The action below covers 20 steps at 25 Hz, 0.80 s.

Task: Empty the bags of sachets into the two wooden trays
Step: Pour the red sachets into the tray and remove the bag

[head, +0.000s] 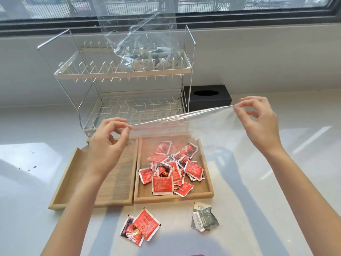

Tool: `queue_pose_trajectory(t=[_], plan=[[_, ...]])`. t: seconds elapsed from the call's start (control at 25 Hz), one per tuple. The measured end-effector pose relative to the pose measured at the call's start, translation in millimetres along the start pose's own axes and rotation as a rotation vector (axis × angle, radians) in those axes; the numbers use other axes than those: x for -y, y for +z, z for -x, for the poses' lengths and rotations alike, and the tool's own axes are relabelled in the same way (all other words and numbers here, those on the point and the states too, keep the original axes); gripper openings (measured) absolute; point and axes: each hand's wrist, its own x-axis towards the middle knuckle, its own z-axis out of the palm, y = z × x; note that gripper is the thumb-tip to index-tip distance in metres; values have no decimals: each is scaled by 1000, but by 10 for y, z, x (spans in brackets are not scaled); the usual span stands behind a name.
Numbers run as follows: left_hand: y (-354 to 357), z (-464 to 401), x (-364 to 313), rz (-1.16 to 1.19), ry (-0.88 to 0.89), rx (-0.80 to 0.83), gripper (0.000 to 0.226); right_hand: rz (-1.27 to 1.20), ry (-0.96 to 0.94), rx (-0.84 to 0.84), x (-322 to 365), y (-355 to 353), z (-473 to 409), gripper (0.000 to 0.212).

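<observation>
A few red sachets [140, 227] and a grey sachet [203, 217] are left on the table [276, 182]. A clear bag [184, 126] is pinched by both hands [108, 137] [258, 122] and stretched above the right tray [206, 193], apparently shaken empty over the sachet pile [169, 169]. The left tray [60, 182] holds nothing. Farther off, a second bag [147, 56] is kept on the rack [121, 74].

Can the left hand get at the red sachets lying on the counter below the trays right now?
Probably not yet: the left hand pinches the clear bag. Once free, the path to the stray red sachets looks open.
</observation>
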Motion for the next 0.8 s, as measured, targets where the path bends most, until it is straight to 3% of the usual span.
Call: queue_pose_trajectory(t=[0.12,0.32,0.48,0.64,0.8], plan=[[199,-45,-106,141,-75,40,20,-64,61,6,-59,-120,-2,3],[594,-117,-251,290,-96,87,27,-109,126,-64,-273,-384,-67,25],[999,-135,-338,249,-73,145,28,-93,179,-95,-562,-557,-173,29],[1463,-167,-375,186,-161,222,31,-69,285,-105,-1022,-663,-317,30],[1943,-239,-340,91,-263,370,22,20,411,-46,-1560,-682,-433,14]])
